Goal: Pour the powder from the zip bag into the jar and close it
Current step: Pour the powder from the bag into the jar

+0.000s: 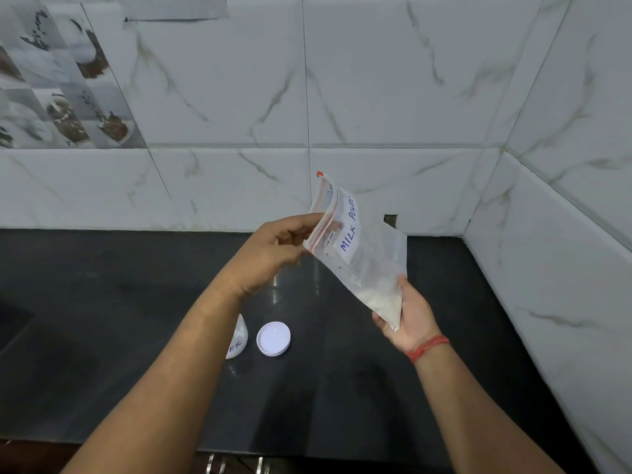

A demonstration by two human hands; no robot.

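Zip bag [359, 248] of milk powder held in air over black counter [444, 388].
Zip end is pinched by left hand [273, 251], bottom corner gripped by right hand [410, 323]; jar [237, 340], half hidden by forearm, and white lid [273, 338] are seen below on counter.

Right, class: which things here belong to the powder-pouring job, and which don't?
Job: zip bag, powder, jar, lid, left hand, right hand.
Not: countertop, wall tiles, wrist thread.
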